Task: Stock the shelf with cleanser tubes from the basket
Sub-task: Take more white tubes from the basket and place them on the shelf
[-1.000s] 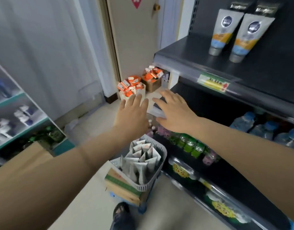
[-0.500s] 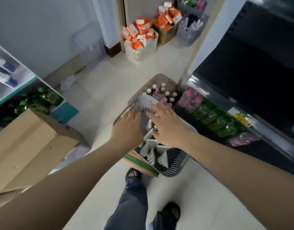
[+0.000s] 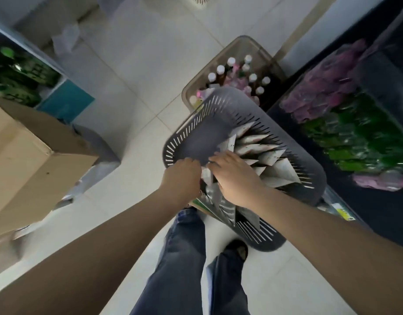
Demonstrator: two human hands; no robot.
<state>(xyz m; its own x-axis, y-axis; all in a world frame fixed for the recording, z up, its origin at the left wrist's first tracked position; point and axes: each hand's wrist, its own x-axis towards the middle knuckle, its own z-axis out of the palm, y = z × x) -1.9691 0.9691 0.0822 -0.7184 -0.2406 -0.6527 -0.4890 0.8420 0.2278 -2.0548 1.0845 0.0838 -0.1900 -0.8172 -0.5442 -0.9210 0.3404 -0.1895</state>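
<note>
Both hands reach into the grey slotted plastic basket (image 3: pixel 227 105); left hand (image 3: pixel 181 176) and right hand (image 3: pixel 233 178) curl onto white cleanser tubes (image 3: pixel 273 158), grips unconfirmed; a hasty grab could spill neighbours.

A brown box (image 3: pixel 30 160) sits on the left, with its flaps open; behind it is a low rack (image 3: pixel 21 71) with green packs (image 3: pixel 12 83) inside, and a blue panel (image 3: pixel 66 103) at its end; the floor (image 3: pixel 132 71) is pale tile; a tan bin (image 3: pixel 246 47) stands on the floor, full of small bottles with white caps (image 3: pixel 241 73); on the right are pink packs (image 3: pixel 327 83) and green bottles (image 3: pixel 364 135), all blurry; at the bottom are blue jeans (image 3: pixel 184 269) and a dark shoe (image 3: pixel 238 248).
</note>
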